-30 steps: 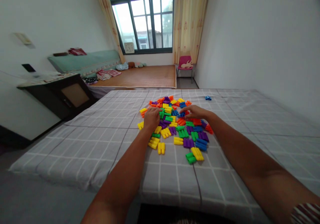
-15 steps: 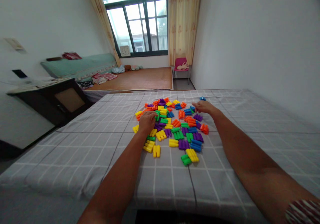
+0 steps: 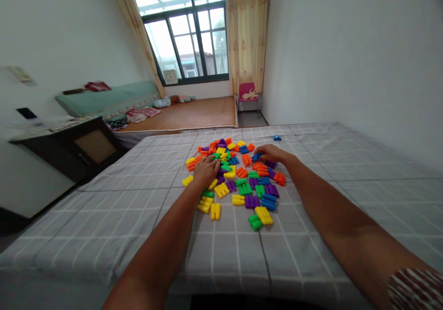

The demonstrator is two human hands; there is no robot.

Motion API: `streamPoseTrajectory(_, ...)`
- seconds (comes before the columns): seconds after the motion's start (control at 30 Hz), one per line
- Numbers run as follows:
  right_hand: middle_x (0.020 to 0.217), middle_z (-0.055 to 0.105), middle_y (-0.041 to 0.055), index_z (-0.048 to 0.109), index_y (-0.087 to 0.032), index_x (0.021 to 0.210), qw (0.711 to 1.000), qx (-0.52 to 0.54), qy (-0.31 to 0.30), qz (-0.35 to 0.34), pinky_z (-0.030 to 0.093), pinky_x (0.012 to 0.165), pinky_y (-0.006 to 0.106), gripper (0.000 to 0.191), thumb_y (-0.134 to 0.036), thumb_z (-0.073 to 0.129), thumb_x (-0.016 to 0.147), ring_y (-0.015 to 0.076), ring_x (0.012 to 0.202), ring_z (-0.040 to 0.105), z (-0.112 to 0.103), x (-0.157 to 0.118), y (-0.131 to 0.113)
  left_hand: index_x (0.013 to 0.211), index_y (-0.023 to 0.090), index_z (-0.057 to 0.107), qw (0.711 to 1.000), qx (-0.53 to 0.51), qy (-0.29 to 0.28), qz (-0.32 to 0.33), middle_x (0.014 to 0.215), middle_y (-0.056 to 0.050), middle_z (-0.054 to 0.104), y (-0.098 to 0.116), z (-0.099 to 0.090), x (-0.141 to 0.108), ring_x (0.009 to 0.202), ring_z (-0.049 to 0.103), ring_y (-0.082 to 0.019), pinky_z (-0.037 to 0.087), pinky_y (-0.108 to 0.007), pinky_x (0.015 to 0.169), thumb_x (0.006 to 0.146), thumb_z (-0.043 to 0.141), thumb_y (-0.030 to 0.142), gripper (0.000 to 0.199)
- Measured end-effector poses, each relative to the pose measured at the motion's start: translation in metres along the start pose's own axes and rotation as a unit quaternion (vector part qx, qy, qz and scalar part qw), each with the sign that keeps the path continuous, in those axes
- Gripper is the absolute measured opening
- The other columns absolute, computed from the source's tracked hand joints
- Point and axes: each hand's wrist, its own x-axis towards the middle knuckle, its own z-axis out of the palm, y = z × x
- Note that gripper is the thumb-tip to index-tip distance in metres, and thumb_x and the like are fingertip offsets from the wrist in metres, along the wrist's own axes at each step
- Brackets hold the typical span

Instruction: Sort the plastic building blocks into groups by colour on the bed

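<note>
Bright plastic building blocks in yellow, green, purple, orange and blue lie in a loose heap on the grey checked cloth (image 3: 145, 199). My left hand (image 3: 206, 170) rests over the heap's left side, palm down with fingers a little apart, against green blocks (image 3: 224, 166); nothing shows held in it. At the right edge of the heap, the fingers of my right hand (image 3: 272, 153) bend down onto a blue block (image 3: 256, 157) and close on it. A purple block (image 3: 271, 164) lies under that hand, and orange blocks (image 3: 260, 168) lie just in front.
One blue block (image 3: 277, 138) lies apart near the far edge. Nearest me are a yellow block (image 3: 264, 215) and a green block (image 3: 255, 222). Beyond the cloth are a low bed (image 3: 197, 111), a pink chair (image 3: 247, 91) and, on the left, a dark cabinet (image 3: 93, 141).
My right hand has moved left and down onto the blue block, its fingers now bent. My left hand stays over the heap, its fingers a bit more spread. The view has shifted slightly.
</note>
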Motion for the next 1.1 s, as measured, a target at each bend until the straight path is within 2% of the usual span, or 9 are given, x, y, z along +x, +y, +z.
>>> streamPoseTrajectory(0.13, 0.095, 0.074, 0.0050, 0.075, -0.020, 0.097, 0.989, -0.032, 0.113, 0.088, 0.045, 0.070, 0.024, 0.024, -0.028, 0.063, 0.078, 0.0185, 0.084, 0.065, -0.009, 0.000, 0.015, 0.122, 0.032, 0.062, 0.999, 0.012, -0.043, 0.007, 0.141, -0.004, 0.050, -0.004, -0.002, 0.014, 0.125, 0.049, -0.026, 0.044, -0.043, 0.098, 0.097, 0.032, 0.043, 0.040)
streamPoseTrajectory(0.23, 0.099, 0.074, 0.0070, 0.074, -0.023, 0.104, 0.953, -0.049, 0.218, 0.205, 0.047, 0.072, 0.027, 0.031, -0.039, 0.055, 0.085, 0.0219, 0.090, 0.066, -0.016, -0.013, 0.043, 0.122, 0.033, 0.062, 0.999, -0.003, -0.042, 0.023, 0.141, -0.004, 0.050, -0.011, 0.000, 0.017, 0.124, 0.050, -0.025, 0.044, -0.041, 0.098, 0.095, 0.038, 0.044, 0.037)
streamPoseTrajectory(0.3, 0.103, 0.073, 0.0086, 0.073, -0.024, 0.108, 0.926, -0.068, 0.248, 0.277, 0.048, 0.075, 0.030, 0.033, -0.037, 0.052, 0.087, 0.0242, 0.095, 0.065, -0.014, -0.025, 0.064, 0.123, 0.033, 0.061, 0.999, -0.001, -0.015, 0.031, 0.138, -0.004, 0.052, -0.015, 0.002, 0.015, 0.123, 0.050, -0.024, 0.044, -0.040, 0.099, 0.095, 0.040, 0.042, 0.036)
streamPoseTrajectory(0.4, 0.108, 0.072, 0.0108, 0.073, -0.023, 0.111, 0.920, -0.069, 0.213, 0.322, 0.049, 0.079, 0.030, 0.033, -0.027, 0.056, 0.083, 0.0256, 0.100, 0.065, -0.006, -0.040, 0.092, 0.124, 0.031, 0.061, 0.999, 0.009, 0.008, 0.041, 0.134, -0.005, 0.056, -0.019, 0.006, 0.011, 0.122, 0.051, -0.023, 0.044, -0.039, 0.100, 0.095, 0.039, 0.039, 0.037)
streamPoseTrajectory(0.6, 0.121, 0.067, 0.0137, 0.065, -0.013, 0.121, 0.949, 0.037, 0.123, 0.288, 0.050, 0.089, 0.033, 0.052, -0.010, 0.059, 0.069, 0.0263, 0.110, 0.063, -0.006, -0.046, 0.115, 0.124, 0.030, 0.062, 0.999, -0.002, 0.005, 0.053, 0.134, -0.004, 0.057, -0.023, 0.008, 0.009, 0.121, 0.052, -0.024, 0.043, -0.039, 0.103, 0.093, 0.044, 0.037, 0.036)
streamPoseTrajectory(0.7, 0.129, 0.062, 0.0113, 0.061, -0.016, 0.127, 0.963, 0.072, 0.117, 0.233, 0.048, 0.094, 0.033, 0.064, -0.004, 0.056, 0.064, 0.0242, 0.116, 0.059, -0.006, -0.051, 0.117, 0.123, 0.031, 0.063, 0.999, -0.014, 0.001, 0.049, 0.135, -0.003, 0.057, -0.023, 0.006, 0.008, 0.122, 0.051, -0.023, 0.042, -0.039, 0.104, 0.092, 0.046, 0.037, 0.035)
streamPoseTrajectory(0.8, 0.127, 0.063, 0.0109, 0.063, -0.015, 0.123, 0.967, 0.075, 0.112, 0.216, 0.047, 0.095, 0.033, 0.061, -0.005, 0.057, 0.063, 0.0234, 0.111, 0.061, -0.003, -0.053, 0.116, 0.123, 0.031, 0.062, 0.999, -0.015, 0.002, 0.038, 0.135, -0.003, 0.057, -0.023, 0.005, 0.008, 0.123, 0.051, -0.023, 0.042, -0.039, 0.104, 0.092, 0.045, 0.038, 0.036)
streamPoseTrajectory(0.93, 0.115, 0.069, 0.0123, 0.065, -0.013, 0.119, 0.953, 0.069, 0.138, 0.261, 0.050, 0.086, 0.031, 0.053, -0.014, 0.064, 0.067, 0.0227, 0.099, 0.066, -0.006, -0.042, 0.121, 0.130, 0.030, 0.056, 1.000, -0.020, 0.012, 0.008, 0.138, -0.004, 0.054, -0.025, 0.005, 0.008, 0.125, 0.050, -0.024, 0.041, -0.041, 0.105, 0.092, 0.046, 0.040, 0.041)
streamPoseTrajectory(1.1, 0.121, 0.066, 0.0147, 0.062, -0.014, 0.124, 0.925, -0.022, 0.168, 0.340, 0.048, 0.088, 0.031, 0.051, -0.019, 0.062, 0.074, 0.0252, 0.108, 0.062, -0.020, -0.015, 0.139, 0.132, 0.030, 0.054, 1.000, -0.025, 0.008, 0.005, 0.139, -0.004, 0.054, -0.028, 0.007, 0.008, 0.126, 0.049, -0.025, 0.040, -0.043, 0.105, 0.090, 0.049, 0.039, 0.043)
